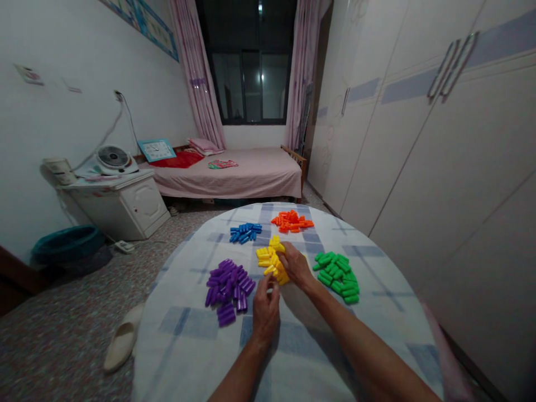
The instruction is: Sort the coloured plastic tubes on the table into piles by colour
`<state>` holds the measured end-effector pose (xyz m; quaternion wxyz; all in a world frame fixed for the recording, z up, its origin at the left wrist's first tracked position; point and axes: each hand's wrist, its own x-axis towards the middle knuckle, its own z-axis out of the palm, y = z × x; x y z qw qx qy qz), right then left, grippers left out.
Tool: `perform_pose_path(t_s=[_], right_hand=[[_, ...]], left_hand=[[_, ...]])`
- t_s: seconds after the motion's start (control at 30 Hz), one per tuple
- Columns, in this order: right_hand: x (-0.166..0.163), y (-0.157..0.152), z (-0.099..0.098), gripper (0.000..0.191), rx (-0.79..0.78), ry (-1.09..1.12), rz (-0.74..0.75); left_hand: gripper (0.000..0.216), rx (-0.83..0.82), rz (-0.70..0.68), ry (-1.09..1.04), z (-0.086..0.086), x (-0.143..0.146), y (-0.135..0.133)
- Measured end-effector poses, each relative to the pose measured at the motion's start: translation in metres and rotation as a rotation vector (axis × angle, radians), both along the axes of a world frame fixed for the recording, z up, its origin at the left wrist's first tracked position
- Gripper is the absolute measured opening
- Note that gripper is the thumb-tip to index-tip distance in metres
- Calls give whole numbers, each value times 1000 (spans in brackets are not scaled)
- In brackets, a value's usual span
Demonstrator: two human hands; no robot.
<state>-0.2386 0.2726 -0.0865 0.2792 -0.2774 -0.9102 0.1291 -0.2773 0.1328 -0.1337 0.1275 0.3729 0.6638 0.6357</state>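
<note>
A pile of small yellow plastic pieces [264, 257] lies mid-table, between my two hands. My right hand [294, 263] reaches in from the right with its fingers bent down on a yellow piece at the pile's edge. At the near side of the same pile is my left hand [266, 306], its fingers loosely curled and apart, with nothing visible in them. Left of that hand spreads a heap of purple plastic pieces [228, 283], some in a neat row. Green pieces [336, 273] lie to the right of my right hand.
Farther back on the round table [188, 346] are blue pieces [245, 232] and orange pieces [292, 221]. Beyond stand a bed [259, 173] and a white cabinet [142, 204] with a fan [114, 158]. Wardrobe doors [452, 195] line the right side. A slipper [123, 340] lies on the floor.
</note>
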Motion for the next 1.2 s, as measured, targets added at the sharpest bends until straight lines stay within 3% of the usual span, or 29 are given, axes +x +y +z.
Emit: perform_pose_path(t_s=[0.07,0.13,0.23,0.3,0.43,0.57,0.73,0.83,1.03,1.2], right_hand=[[14,-16,-4,23,-131,98,70],[29,-32,-10,20,-383,214,171],[48,-49,-20,23,-769,284,336],[56,-54,-23,24,-887,269,419],[62,-57,-27,22,-905,248,442],[60,-56,-32,25,-915,271,416],[55,-49,-37,25,-1053,368,325],[53,-48,-38,29,-1073,433,246],[51,-50,-39,32,-1053,519,161],[48,-58,-36,27,-939,584,82]], left_hand=[[41,22,36,-100,0,-2,1],[45,49,28,-162,1,-2,1],[37,73,-60,-140,4,-1,0],[33,52,-112,-93,7,0,-1],[25,8,-71,-68,9,-3,-3],[22,8,-122,-162,7,-10,-4],[24,31,-2,-259,9,-13,-5],[31,26,-79,-345,11,-12,-5],[29,65,-56,-280,5,-6,-2],[26,114,-26,-264,5,1,3]])
